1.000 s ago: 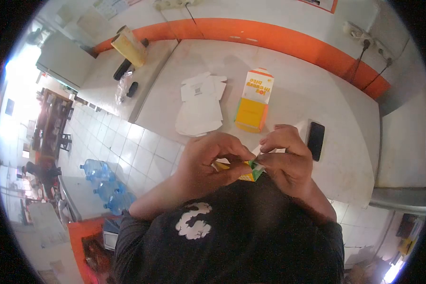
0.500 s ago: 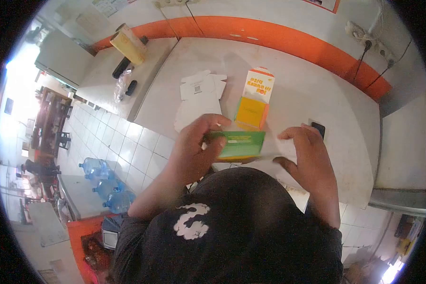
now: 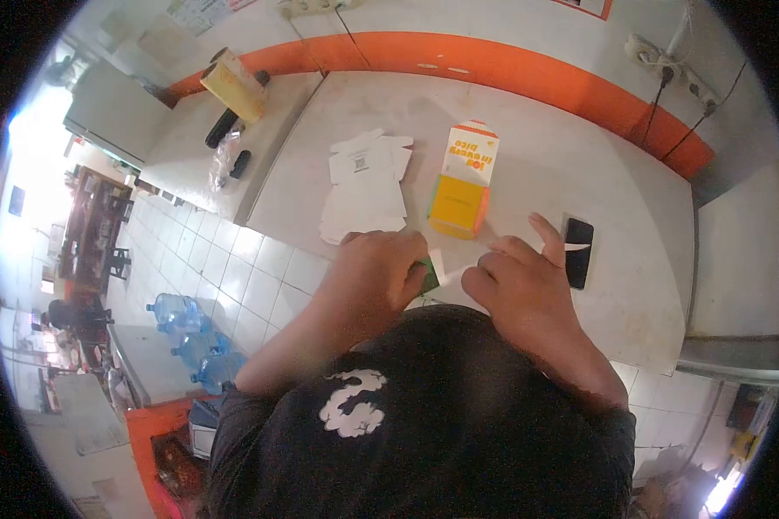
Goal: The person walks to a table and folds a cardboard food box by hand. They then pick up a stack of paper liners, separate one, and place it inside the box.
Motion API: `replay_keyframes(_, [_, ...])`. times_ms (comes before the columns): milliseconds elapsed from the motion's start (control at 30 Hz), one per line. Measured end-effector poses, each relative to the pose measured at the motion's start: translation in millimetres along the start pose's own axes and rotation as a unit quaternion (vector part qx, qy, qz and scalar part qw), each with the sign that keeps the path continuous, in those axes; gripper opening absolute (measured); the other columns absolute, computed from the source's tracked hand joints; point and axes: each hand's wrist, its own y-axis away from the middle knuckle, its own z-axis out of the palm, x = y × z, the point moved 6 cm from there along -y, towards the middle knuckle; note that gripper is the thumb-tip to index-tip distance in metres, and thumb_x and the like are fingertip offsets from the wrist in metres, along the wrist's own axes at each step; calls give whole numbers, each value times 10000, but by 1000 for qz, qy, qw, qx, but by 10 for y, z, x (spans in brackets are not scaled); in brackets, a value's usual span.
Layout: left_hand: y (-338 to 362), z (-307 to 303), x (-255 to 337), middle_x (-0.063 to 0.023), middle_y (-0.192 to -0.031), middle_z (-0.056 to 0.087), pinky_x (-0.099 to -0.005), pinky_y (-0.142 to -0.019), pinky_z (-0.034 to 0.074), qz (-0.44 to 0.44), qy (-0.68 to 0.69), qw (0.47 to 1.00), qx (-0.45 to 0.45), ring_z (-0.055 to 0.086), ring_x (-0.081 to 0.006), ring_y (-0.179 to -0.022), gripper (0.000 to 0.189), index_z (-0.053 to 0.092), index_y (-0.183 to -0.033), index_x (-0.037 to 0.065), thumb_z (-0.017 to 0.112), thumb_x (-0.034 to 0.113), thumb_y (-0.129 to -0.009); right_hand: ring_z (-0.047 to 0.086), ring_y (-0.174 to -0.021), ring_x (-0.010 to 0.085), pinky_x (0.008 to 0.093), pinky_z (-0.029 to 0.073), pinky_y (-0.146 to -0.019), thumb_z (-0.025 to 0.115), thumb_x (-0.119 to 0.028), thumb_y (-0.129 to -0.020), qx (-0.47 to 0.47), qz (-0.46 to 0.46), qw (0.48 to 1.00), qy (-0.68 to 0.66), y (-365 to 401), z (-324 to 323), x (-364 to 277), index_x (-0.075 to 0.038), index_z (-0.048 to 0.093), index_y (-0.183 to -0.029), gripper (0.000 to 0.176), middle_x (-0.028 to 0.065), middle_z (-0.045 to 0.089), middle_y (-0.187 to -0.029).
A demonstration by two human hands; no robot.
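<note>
My left hand (image 3: 381, 270) is closed around a small green cardboard box (image 3: 430, 275), mostly hidden behind the fingers. A pale edge shows between my two hands. My right hand (image 3: 528, 290) is closed at that edge, thumb and forefinger pinched together, with another finger raised. Just beyond the hands stands a yellow and orange box (image 3: 459, 203), its white printed lid raised. Flat white cardboard box blanks (image 3: 363, 195) with a small printed code lie to its left. Near my right hand is a black phone (image 3: 578, 264); a thin white sliver crosses it.
The white table (image 3: 320, 112) meets an orange-striped wall. A side counter at left bears a yellow roll (image 3: 234, 91), dark objects and clear plastic. Several blue water jugs (image 3: 201, 350) stand lower left. Power sockets with cables (image 3: 666, 69) hang at the right.
The green box has turned and gone mostly behind my left hand. My right hand has moved left toward it, and its thumb and forefinger have closed. More of the phone is uncovered.
</note>
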Motion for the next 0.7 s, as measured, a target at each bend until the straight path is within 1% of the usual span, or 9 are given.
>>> replay_keyframes(100, [39, -92, -3, -208, -881, 693, -500, -743, 541, -12, 16, 998, 63, 682, -453, -883, 173, 650, -936, 20, 702, 175, -878, 662, -941, 165, 551, 360, -1121, 709, -152, -826, 30, 22, 999, 12, 8, 2, -12, -205, 653, -856, 83, -36, 625, -851])
replay_keyframes(233, [57, -152, -53, -189, -895, 704, -510, -814, 527, -21, -46, 993, 104, 693, -424, -881, 152, 669, -957, 42, 710, 162, -874, 652, -921, 187, 521, 394, -1013, 709, -136, -849, 36, 0, 999, -10, 32, 18, -50, -203, 726, -960, 131, -24, 641, -875])
replay_keyframes(300, [82, -219, -24, -160, -915, 720, -493, -847, 517, -27, -82, 988, 125, 697, -398, -908, 131, 692, -963, 62, 715, 157, -876, 654, -925, 208, 507, 395, -990, 720, -110, -838, 6, 27, 998, -51, 20, 71, -4, -197, 751, -1033, 216, -15, 663, -894])
replay_keyframes(333, [71, -215, 9, -123, -922, 729, -490, -872, 503, 11, -111, 985, 133, 700, -361, -938, 126, 705, -955, 89, 734, 170, -863, 655, -926, 219, 500, 395, -978, 725, -97, -832, -9, 40, 997, -71, -4, 88, 20, -194, 764, -1070, 259, -10, 675, -903])
replay_keyframes(433, [93, -171, 152, -10, -948, 746, -488, -936, 456, 146, -168, 963, 153, 697, -258, -1032, 124, 739, -920, 167, 784, 214, -814, 662, -942, 249, 473, 386, -972, 747, -50, -810, -161, 95, 974, -129, -109, 116, 67, -179, 763, -1164, 377, 6, 702, -930])
replay_keyframes(500, [168, -206, 340, 65, -974, 746, -497, -966, 423, 263, -162, 937, 162, 680, -200, -1098, 133, 753, -885, 216, 810, 247, -768, 664, -950, 254, 459, 381, -965, 758, -22, -803, -110, 51, 973, -196, -103, 77, 66, -168, 753, -1145, 371, 19, 709, -938])
replay_keyframes(533, [187, -219, 362, 80, -986, 741, -510, -973, 409, 285, -151, 930, 174, 675, -191, -1109, 145, 752, -872, 226, 816, 257, -745, 665, -954, 257, 452, 379, -961, 764, -7, -800, -84, 29, 969, -229, -98, 52, 58, -162, 747, -1135, 370, 25, 713, -942])
replay_keyframes(600, [223, -249, 397, 111, -1009, 730, -538, -989, 381, 329, -130, 915, 196, 666, -172, -1131, 169, 749, -845, 246, 829, 275, -699, 668, -966, 260, 446, 379, -946, 767, 10, -799, -98, 45, 960, -259, -111, 15, 50, -155, 728, -1076, 324, 33, 705, -927])
replay_keyframes(700, [233, -308, 388, 137, -992, 698, -492, -1048, 361, 330, -99, 923, 170, 654, -144, -1143, 129, 726, -870, 252, 800, 233, -766, 664, -956, 266, 441, 378, -923, 772, 26, -790, -103, 66, 952, -281, -149, -122, 6, -149, 690, -986, 276, 33, 693, -903])
